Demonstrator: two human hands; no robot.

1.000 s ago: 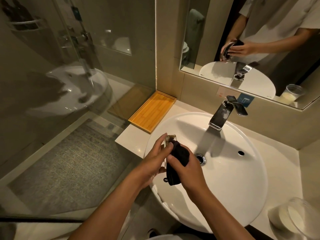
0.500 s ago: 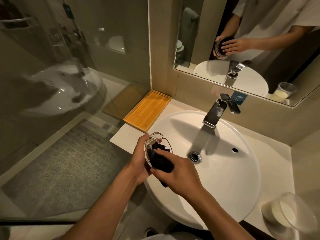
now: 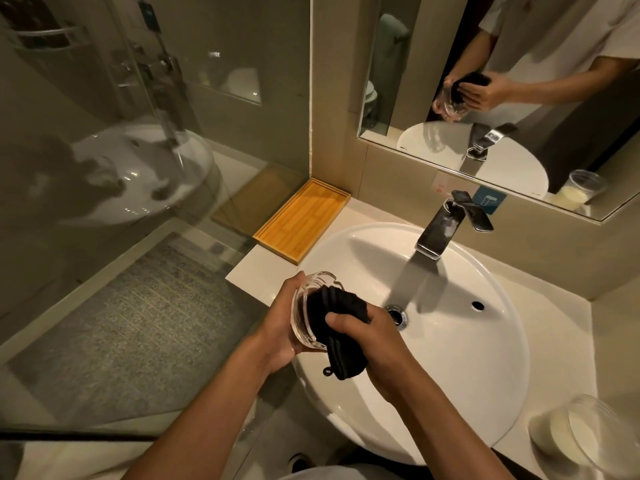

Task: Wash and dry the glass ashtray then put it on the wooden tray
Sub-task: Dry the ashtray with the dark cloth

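Left hand (image 3: 282, 327) grips the glass ashtray (image 3: 306, 311) from its left side, fingers curled round the back; ashtray tilted on edge, open side facing right, held above the near-left rim of the sink (image 3: 485, 358), not touching it; right hand (image 3: 372, 336) closed on a black cloth (image 3: 341, 327), pressing it into the ashtray's hollow; cloth's lower end with a small loop hangs below the hands over the basin.

Wooden tray (image 3: 303, 220) sits on the worktop (image 3: 256, 271) at far left of the sink, against the wall corner, just beside the basin rim; apart from the ashtray; nothing in it.

Chrome tap (image 3: 446, 225) at the far side of the basin, spout pointing toward the drain (image 3: 396, 315); can't tell any water flow; overflow hole to the right of the drain.

Clear jar (image 3: 588, 441) with something white inside lies near right on the worktop, partly cut off by the frame edge.

Mirror (image 3: 502, 81) on the far wall reflects both hands, cloth and ashtray; glass shower partition (image 3: 138, 168) on the left reflects the basin faintly; grey textured floor behind it.
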